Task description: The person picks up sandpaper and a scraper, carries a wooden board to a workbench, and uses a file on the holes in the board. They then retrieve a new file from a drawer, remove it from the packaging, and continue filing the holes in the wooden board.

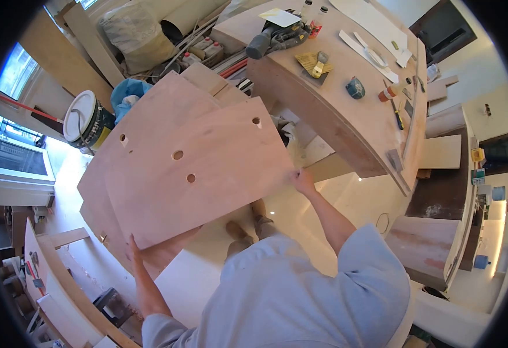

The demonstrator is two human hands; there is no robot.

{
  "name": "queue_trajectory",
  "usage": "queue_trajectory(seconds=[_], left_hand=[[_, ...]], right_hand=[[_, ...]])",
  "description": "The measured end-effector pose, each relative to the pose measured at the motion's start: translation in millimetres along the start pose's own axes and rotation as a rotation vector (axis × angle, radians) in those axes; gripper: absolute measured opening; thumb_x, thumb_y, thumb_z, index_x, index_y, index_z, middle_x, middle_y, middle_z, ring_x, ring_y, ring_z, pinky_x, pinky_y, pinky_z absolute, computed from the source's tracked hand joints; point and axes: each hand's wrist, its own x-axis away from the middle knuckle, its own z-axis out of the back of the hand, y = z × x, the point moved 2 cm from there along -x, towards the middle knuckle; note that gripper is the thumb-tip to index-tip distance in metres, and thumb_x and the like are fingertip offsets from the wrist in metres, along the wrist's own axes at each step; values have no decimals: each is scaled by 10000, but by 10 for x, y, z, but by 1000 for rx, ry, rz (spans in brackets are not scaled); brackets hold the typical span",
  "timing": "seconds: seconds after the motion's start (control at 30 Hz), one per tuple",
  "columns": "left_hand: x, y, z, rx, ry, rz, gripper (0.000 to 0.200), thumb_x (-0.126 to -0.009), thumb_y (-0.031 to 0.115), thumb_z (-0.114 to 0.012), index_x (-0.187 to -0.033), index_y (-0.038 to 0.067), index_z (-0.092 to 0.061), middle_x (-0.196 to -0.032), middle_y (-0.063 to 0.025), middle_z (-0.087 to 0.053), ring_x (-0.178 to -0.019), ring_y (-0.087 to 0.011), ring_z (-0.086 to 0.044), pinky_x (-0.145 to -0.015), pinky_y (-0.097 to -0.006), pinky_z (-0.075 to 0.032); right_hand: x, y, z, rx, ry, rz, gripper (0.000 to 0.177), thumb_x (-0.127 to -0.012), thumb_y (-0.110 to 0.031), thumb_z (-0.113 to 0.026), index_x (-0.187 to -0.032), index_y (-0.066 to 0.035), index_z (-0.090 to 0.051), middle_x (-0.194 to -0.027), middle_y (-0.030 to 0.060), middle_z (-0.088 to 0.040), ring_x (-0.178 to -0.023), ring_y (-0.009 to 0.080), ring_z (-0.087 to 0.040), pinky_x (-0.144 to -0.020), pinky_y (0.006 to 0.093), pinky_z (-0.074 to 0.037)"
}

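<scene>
A large reddish plywood board (219,145) with several round holes is tilted in front of my body. My left hand (134,255) grips its near left corner, the fingers partly hidden at the edge. At the right corner my right hand (303,181) is closed on the board's edge. More plywood sheets (167,104) show behind and beneath this board, their outlines jutting out at the back and left.
A wooden workbench (323,104) stands at the back right, carrying a power tool (277,36), a tape measure (355,88) and bottles. A lidded bucket (83,119) stands at left, near a white sack (135,37). Another worktop (62,290) is at lower left.
</scene>
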Motion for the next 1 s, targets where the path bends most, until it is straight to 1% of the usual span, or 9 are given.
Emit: queue_trajectory(seconds=[0.27,0.37,0.5,0.57,0.7,0.8,0.83,0.87,1.0], left_hand=[[-1448,775,-566,-92,-187,-306,629,-880,485,-561,-1295,14,-527,-1284,-206,-545,-1215,-328,-494,-1019,-414,-384],[-1242,1331,-502,-294,-281,-361,661,-899,493,-515,-1351,14,-458,-1361,-208,-474,-1285,-375,-412,-1076,-445,-318],[341,2525,-873,-394,-99,-853,683,-896,476,-531,-1381,13,-399,-1459,-234,-324,-1366,-424,-256,-1110,-528,-241],[1122,2854,-1229,-174,-266,-833,681,-872,459,-576,-1394,60,-400,-1477,-244,-279,-1384,-420,-220,-1088,-584,-243],[2350,3824,-626,-130,-456,-721,650,-857,449,-596,-1410,168,-401,-1511,-218,-214,-1398,-431,-167,-1025,-683,-246],[2557,3988,-592,-138,-469,-723,660,-850,419,-611,-1416,163,-391,-1511,-218,-211,-1401,-436,-152,-1025,-684,-246],[2604,4045,-609,-136,-470,-734,667,-848,405,-618,-1419,151,-385,-1510,-220,-214,-1401,-438,-148,-1031,-677,-245],[2651,4062,-661,-125,-467,-757,677,-842,395,-627,-1418,136,-383,-1508,-221,-217,-1404,-433,-145,-1041,-661,-246],[3098,4217,-723,-107,-516,-866,701,-821,358,-654,-1408,84,-385,-1500,-227,-234,-1406,-416,-154,-1085,-592,-235]], right_hand=[[880,258,-245,-97,-24,-259,331,-800,-279,-651,-967,2,-596,-880,170,-673,-784,275,-663,-718,385,-521],[994,218,-404,-101,-53,-199,351,-801,-290,-649,-1006,-11,-599,-914,180,-669,-830,282,-662,-742,394,-521],[1190,84,-531,25,-154,-236,405,-807,-296,-619,-1078,2,-579,-973,224,-657,-920,375,-637,-784,453,-509],[1415,-83,-469,11,-233,-181,409,-800,-297,-621,-1070,8,-582,-977,230,-654,-926,383,-633,-791,458,-506],[1320,-77,-92,-43,-551,162,390,-789,-294,-624,-1048,-3,-597,-969,204,-662,-876,368,-639,-763,452,-510],[747,287,728,-63,-169,65,261,-848,-278,-589,-944,-42,-642,-926,149,-675,-858,314,-637,-770,423,-490],[566,326,1213,-248,292,187,244,-865,-263,-579,-943,-40,-639,-918,133,-676,-858,305,-637,-772,419,-491],[243,647,1674,-152,233,64,264,-864,-210,-525,-1058,-56,-617,-957,180,-657,-885,369,-623,-788,447,-487],[-829,1698,3308,141,799,34,335,-848,-126,-509,-1154,2,-556,-1029,266,-615,-954,398,-605,-839,448,-482]])
